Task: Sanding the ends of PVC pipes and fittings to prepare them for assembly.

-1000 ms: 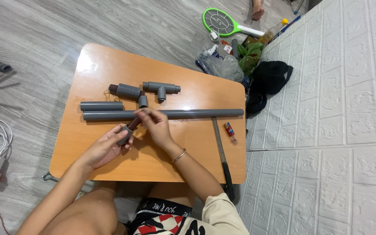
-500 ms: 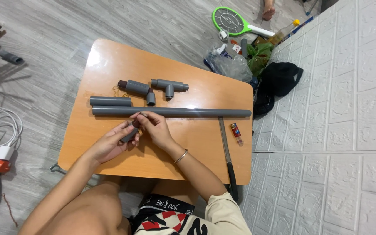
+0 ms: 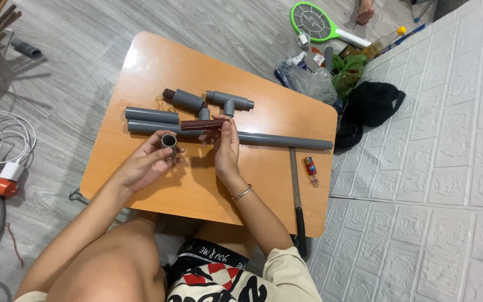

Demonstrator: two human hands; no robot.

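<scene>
left hand [image 3: 143, 165]: closed around a short grey pipe piece [image 3: 169, 141]; fingers wrap it from below, thumb on the near side
short grey pipe piece: held just above the wooden table [image 3: 157, 67], its open round end turned up toward the camera, so the long axis points nearly upward and a little toward the right hand
brown strip [image 3: 203, 124]: a dark reddish-brown strip, like sandpaper; it lies across, left to right, with its left end free, just above and to the right of the pipe opening
right hand [image 3: 226, 145]: closed on the right end of the brown strip, pinched between thumb and fingertips [image 3: 223, 118]; a thin bracelet [image 3: 242, 193] is on the wrist
key relation: the open pipe end and the free end of the strip are near but apart; the strip lies about across the pipe axis; the left hand is the nearer one to the pipe, the right hand nearer to the strip
long grey pipe [image 3: 264, 140]: lies flat on the table behind both hands, running left to right, partly hidden by the right hand
other grey parts: a shorter tube [image 3: 152, 115], a coupling [image 3: 187, 99] and a tee fitting [image 3: 229, 101] lie farther back, untouched
right side of table: a dark metal bar [image 3: 296, 184] and a small red lighter [image 3: 311, 168], well apart from the hands
</scene>
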